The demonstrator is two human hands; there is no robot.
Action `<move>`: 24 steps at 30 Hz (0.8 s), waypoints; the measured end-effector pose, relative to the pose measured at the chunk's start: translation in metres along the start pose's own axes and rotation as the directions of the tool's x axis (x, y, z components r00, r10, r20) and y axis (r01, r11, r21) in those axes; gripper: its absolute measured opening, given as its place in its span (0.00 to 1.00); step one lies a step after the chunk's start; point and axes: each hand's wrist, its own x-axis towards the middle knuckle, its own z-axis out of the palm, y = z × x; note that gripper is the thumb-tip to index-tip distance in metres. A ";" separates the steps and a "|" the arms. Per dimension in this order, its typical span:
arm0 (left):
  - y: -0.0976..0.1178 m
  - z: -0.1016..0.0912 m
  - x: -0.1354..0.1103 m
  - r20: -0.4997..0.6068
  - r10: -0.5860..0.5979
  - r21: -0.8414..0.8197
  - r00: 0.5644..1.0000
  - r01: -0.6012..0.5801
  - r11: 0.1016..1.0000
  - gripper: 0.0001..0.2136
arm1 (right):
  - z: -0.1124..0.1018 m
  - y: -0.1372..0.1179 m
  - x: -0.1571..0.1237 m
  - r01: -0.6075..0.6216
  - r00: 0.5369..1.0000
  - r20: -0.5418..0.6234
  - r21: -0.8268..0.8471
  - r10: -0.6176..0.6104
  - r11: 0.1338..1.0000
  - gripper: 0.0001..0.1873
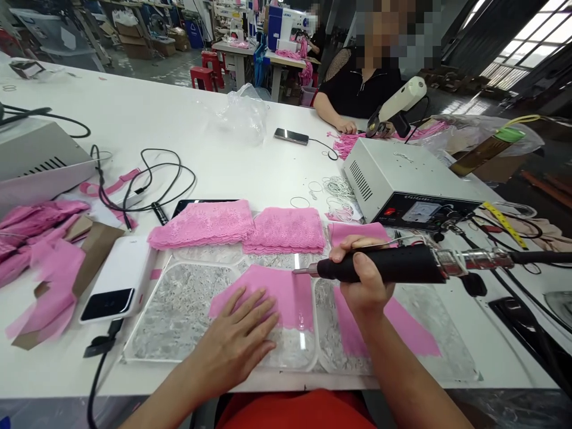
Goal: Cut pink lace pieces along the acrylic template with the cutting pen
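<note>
My left hand (243,336) lies flat with its fingers spread on a pink fabric piece (286,292), which rests on a clear-edged patterned board (179,316). In my right hand (369,280) is a black-handled ultrasonic welding gun (384,265), held level. Its metal tip points left and meets the upper right part of the fabric piece, or hovers just over it; I cannot tell which. Another pink fabric piece (402,328) lies partly under my right forearm. Behind the board sit two stacks of pink lace pieces, the left stack (205,223) and the right stack (283,229).
A grey control box (406,179) stands at the right, cables trailing near the gun. At left are a white power bank (118,280), pink scraps (49,262) and a looped black cable (179,173). Across the table, a person (361,89) sits by pink straps (346,143).
</note>
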 end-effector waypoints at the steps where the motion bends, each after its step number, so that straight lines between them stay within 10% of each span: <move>1: 0.000 0.000 0.000 -0.002 0.004 0.001 1.000 -0.004 1.000 0.14 | -0.001 -0.002 0.001 0.002 1.000 -0.018 0.000 -0.002 1.000 0.04; 24: 0.035 0.013 0.021 0.020 0.102 -0.125 0.995 -0.099 0.987 0.13 | -0.042 -0.021 -0.005 0.004 1.000 -0.008 0.012 -0.004 1.000 0.07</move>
